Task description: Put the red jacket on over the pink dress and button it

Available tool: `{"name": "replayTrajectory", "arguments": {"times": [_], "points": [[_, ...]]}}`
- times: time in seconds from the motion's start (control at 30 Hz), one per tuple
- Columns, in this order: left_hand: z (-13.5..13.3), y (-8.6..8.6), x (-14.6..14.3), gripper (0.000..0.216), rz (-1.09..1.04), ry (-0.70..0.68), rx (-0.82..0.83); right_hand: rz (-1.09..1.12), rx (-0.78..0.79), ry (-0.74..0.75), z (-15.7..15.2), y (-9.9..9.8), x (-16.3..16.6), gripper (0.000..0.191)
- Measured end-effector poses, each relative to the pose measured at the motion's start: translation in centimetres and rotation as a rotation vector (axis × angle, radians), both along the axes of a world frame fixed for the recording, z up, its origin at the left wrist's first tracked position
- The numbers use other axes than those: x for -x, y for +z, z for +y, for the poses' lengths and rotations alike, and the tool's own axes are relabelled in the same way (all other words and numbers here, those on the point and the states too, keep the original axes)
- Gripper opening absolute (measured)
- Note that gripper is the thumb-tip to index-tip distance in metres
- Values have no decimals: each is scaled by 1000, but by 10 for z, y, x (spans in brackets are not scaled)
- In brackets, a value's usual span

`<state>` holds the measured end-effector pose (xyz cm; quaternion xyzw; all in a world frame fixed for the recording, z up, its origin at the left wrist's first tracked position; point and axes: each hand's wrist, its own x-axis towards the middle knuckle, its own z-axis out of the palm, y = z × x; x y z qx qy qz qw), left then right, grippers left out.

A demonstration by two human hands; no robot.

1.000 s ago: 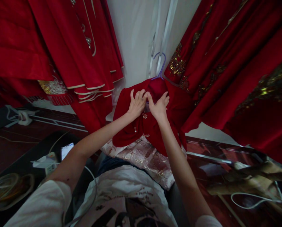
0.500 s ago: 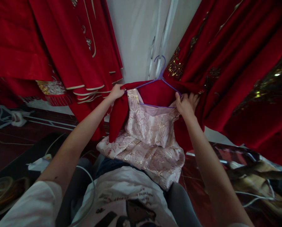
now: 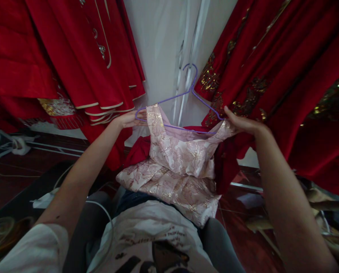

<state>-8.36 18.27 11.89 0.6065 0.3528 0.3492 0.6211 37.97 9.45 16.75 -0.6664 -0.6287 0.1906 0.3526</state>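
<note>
A pink brocade dress [image 3: 183, 153] with gold threads lies over my lap, its wide straps on a thin purple hanger [image 3: 175, 96]. At the hanger's left end, my left hand [image 3: 129, 118] holds the wire, its fingertips passing behind the left strap. My right hand [image 3: 245, 123] grips the right strap by the hanger's other end, thumb raised and the other fingers mostly hidden. Bunched behind and under the dress is a red garment [image 3: 228, 163], partly hidden.
Red garments with pale trim [image 3: 87, 57] hang at the left, and red ones with gold sequins [image 3: 274, 76] at the right. Between them stands a pale wall or panel [image 3: 160, 49]. A white cable [image 3: 108, 214] crosses my left leg. Blurred items [image 3: 317, 223] lie at the lower right.
The red garment has dropped from the hanger to behind the dress, leaving the purple wire bare. My hands have moved apart, the left one leftward and the right one rightward.
</note>
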Motion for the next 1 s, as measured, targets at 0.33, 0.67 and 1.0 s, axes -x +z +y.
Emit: {"name": "replayTrajectory", "arguments": {"times": [0.33,0.67,1.0], "points": [[0,30,-37,41,327,126,-697,197,-297,34,-18,-40,3,14],[-1,-22,-21,53,314,514,-776,143,-541,-383,-12,-86,-30,11],[-86,-42,-29,49,713,283,-902,244,-414,-175,-68,-157,8,29]]}}
